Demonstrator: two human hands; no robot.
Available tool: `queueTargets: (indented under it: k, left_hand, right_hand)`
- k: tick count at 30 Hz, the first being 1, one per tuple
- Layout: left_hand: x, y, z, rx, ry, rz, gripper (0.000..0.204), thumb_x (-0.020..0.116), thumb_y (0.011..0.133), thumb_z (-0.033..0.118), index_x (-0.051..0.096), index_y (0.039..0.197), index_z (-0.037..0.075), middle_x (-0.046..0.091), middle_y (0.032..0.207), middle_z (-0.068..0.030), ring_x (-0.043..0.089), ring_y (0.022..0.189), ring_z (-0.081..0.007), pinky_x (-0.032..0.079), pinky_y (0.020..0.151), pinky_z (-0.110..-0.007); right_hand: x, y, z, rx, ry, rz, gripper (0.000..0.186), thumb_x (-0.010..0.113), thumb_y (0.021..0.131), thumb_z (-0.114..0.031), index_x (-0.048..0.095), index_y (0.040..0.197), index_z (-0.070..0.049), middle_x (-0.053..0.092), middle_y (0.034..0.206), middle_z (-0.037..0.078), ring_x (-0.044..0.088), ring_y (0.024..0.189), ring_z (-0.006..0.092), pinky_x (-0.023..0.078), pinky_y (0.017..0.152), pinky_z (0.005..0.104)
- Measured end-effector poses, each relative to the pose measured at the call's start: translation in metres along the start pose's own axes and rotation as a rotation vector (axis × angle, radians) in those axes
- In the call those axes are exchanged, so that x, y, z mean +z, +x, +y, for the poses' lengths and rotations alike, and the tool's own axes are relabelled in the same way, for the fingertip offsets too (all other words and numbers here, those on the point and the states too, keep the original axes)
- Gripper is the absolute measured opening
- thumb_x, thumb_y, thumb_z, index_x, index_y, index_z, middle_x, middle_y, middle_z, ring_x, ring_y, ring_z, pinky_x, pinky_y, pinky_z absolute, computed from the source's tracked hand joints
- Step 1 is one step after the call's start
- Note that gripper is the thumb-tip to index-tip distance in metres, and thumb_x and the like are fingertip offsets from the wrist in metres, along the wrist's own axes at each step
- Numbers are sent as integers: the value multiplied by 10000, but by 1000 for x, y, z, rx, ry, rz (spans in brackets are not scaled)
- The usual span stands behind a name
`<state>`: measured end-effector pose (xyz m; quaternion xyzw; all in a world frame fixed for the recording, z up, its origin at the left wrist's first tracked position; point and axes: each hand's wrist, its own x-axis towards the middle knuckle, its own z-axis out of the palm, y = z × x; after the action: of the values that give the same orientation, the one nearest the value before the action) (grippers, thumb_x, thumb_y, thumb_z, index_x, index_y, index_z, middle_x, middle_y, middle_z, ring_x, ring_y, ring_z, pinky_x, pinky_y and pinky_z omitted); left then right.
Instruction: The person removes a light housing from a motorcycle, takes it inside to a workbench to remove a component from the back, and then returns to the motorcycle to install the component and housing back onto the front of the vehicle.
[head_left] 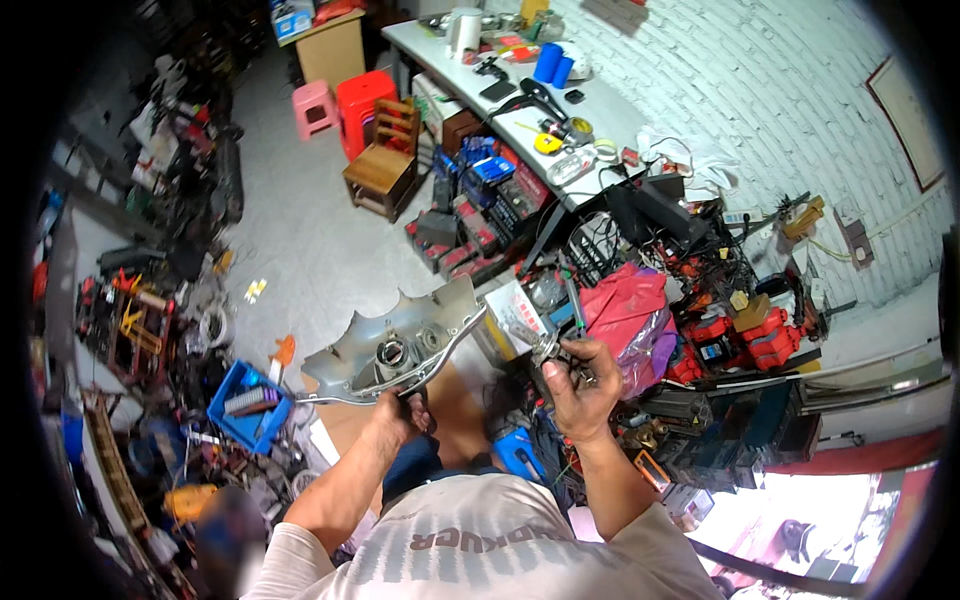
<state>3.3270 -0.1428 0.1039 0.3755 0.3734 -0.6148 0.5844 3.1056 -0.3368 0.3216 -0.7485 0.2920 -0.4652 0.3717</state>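
Note:
A wide grey plastic headlight housing (372, 372), its hollow back facing up, rests in front of my body. My left hand (400, 415) grips its near edge, with the fingers partly hidden beneath. Inside the shell, near its middle, is a round dark-rimmed opening (392, 351). To the right of the housing, my right hand (585, 388) is closed on a small headlight bulb (543, 347) with a clear tip and a metal collar. The bulb is held apart from the housing. The fingers hide its lower end.
A blue bin (250, 408) stands left of the housing. Red plastic bags (625, 310) and piled parts lie to the right. Ahead are a wooden chair (385, 165), red stools (362, 108), stacked batteries (490, 195) and a cluttered white table (610, 110).

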Motion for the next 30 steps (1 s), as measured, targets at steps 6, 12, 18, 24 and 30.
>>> queueTargets:
  k: [6, 12, 18, 24, 30]
  left_hand:
    - [79, 16, 74, -15, 164, 25, 400, 381, 1038, 401, 523, 791, 119, 499, 605, -37, 412, 502, -207, 414, 556, -373]
    - [127, 30, 131, -22, 210, -33, 440, 413, 1039, 418, 599, 813, 89, 597, 668, -80, 518, 573, -252, 461, 570, -376]
    - [182, 12, 135, 13, 209, -86, 455, 379, 1065, 437, 650, 1051, 72, 741, 889, -80, 699, 776, -251, 544, 766, -437]
    - [248, -5, 111, 47, 269, -194, 449, 369, 1071, 413, 681, 1023, 95, 696, 863, -39, 663, 826, -237, 568, 796, -432]
    - [275, 29, 101, 153, 241, -237, 331, 450, 1032, 313, 635, 892, 78, 674, 839, -79, 667, 861, -280, 586, 853, -459]
  right_hand:
    - [54, 43, 4, 180, 102, 75, 319, 794, 950, -212, 621, 1098, 12, 638, 874, 19, 571, 773, 78, 455, 699, 245]
    - [101, 76, 7, 349, 297, 145, 202, 726, 994, -164, 604, 1053, -15, 596, 796, 9, 514, 670, 58, 393, 602, 223]
    - [127, 93, 26, 712, 569, 165, 236, 701, 1018, -275, 637, 1083, -58, 592, 767, -4, 501, 607, 72, 380, 552, 233]
    - [176, 76, 86, 889, 549, -140, 325, 742, 990, -355, 767, 1079, -43, 708, 861, 20, 636, 774, 129, 474, 680, 286]
    - [160, 92, 114, 694, 125, -175, 460, 709, 1001, -438, 753, 1141, -1, 754, 939, 237, 704, 888, 166, 540, 831, 402]
